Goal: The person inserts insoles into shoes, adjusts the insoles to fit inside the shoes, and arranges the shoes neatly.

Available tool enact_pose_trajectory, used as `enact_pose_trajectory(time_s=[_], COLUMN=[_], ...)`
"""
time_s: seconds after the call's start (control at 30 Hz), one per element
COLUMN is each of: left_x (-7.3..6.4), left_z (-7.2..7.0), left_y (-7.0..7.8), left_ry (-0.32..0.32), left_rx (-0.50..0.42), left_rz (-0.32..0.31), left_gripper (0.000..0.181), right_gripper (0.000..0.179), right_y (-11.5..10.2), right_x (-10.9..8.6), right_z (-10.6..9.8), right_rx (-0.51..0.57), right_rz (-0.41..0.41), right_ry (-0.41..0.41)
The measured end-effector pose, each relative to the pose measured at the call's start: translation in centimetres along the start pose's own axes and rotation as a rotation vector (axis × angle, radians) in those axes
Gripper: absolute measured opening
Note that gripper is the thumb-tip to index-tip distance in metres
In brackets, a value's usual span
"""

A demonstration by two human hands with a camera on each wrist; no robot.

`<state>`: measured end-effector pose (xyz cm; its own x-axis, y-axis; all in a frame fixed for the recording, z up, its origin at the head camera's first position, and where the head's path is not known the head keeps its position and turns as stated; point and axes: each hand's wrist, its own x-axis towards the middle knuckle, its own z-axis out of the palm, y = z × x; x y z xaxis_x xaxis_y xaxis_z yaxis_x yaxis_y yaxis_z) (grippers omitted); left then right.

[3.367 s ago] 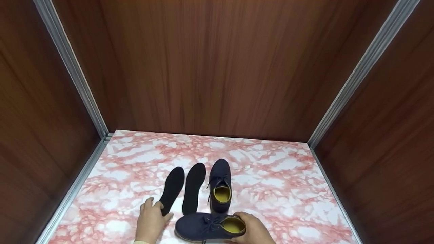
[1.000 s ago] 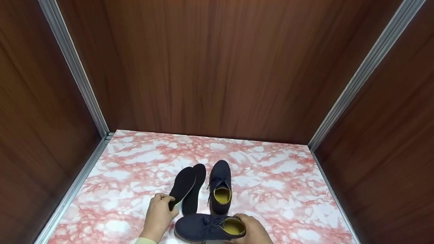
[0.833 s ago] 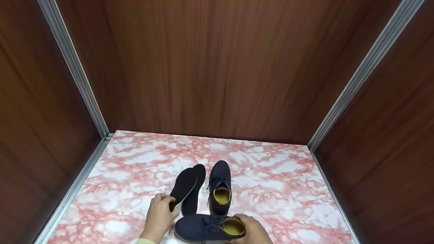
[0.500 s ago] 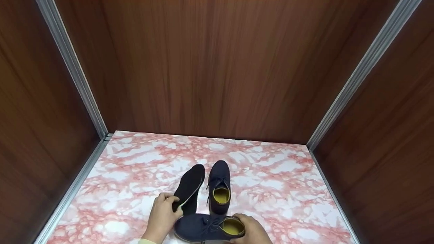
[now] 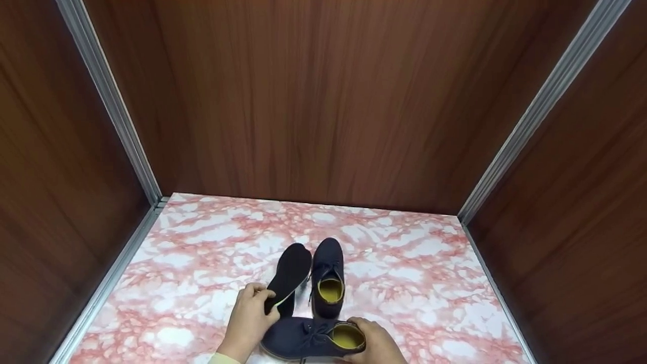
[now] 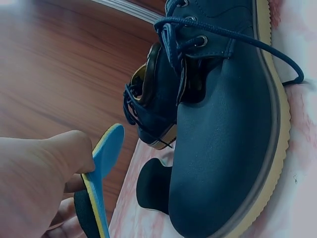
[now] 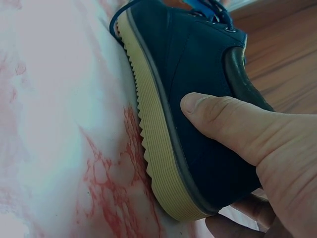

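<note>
My left hand (image 5: 251, 313) pinches the heel end of a black insole (image 5: 294, 268), raised off the table. In the left wrist view that insole (image 6: 105, 153) shows a blue underside with a yellow edge. A second insole (image 6: 153, 186) lies flat beneath it, mostly hidden in the head view. My right hand (image 5: 376, 341) grips the heel of a navy lace-up shoe (image 5: 293, 337) lying crosswise, toe to the left. In the right wrist view the thumb (image 7: 218, 111) presses on the side of this shoe above its tan ridged sole (image 7: 153, 134).
The other navy shoe (image 5: 328, 258), yellow inside, stands behind the crosswise one with its toe pointing away. Everything rests on a red-and-white marbled surface (image 5: 419, 283). Brown wood-look panels (image 5: 313, 101) with grey metal corner strips (image 5: 108, 96) enclose three sides.
The left hand has lifted the left-hand insole and carried it to the right, over the second insole and close to the standing shoe. The right hand and both shoes have stayed in place.
</note>
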<state>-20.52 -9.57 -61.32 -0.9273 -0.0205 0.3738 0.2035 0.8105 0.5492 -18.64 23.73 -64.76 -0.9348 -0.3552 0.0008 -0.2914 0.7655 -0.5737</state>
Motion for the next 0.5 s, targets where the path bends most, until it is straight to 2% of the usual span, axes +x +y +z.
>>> enact_pose_trajectory(time_s=[0.27,0.5], left_x=[-0.01,-0.04], left_z=[0.11,-0.13], left_y=[0.4,0.81], left_ry=[0.01,-0.023], left_rx=[0.002,-0.014], left_rz=[0.059,0.068], left_gripper=[0.026,0.026], right_gripper=[0.076,0.073], right_y=[-0.09,-0.14], right_x=[-0.46,-0.29], right_z=[0.33,0.4], right_rx=[-0.026,-0.018], right_rz=[-0.063,-0.043], right_ry=[0.086,0.074])
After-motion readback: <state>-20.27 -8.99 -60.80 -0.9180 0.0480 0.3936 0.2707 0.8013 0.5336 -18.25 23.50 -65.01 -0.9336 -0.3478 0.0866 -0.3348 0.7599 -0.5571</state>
